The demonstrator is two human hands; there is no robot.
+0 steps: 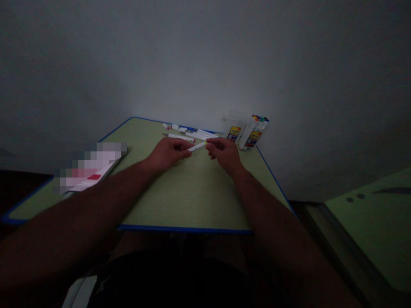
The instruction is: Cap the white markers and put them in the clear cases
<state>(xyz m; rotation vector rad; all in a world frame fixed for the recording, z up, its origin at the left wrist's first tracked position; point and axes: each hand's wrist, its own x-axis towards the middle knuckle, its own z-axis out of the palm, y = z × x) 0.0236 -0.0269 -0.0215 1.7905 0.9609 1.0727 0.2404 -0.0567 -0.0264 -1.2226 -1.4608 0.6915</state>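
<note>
Between my two hands a white marker point(198, 146) with a yellow-green end is held just above the table point(192, 196). My left hand point(168, 152) pinches its left end, and my right hand point(224, 154) grips the yellowish right end. Whether the cap is on or off is too small to tell. Behind my left hand lies an uncapped white marker point(181, 137) with a pink end and a dark tip. Several more white markers point(202, 134) lie beyond my hands, along with loose caps point(175, 127) near the back edge.
A clear marker case point(233, 128) stands at the back right, beside a second case point(253, 132) filled with colourful-ended markers. On the left lies a flat pale item point(93, 169), partly blurred out. The wall rises right behind the blue-edged table. A light green panel point(379, 222) is at the far right.
</note>
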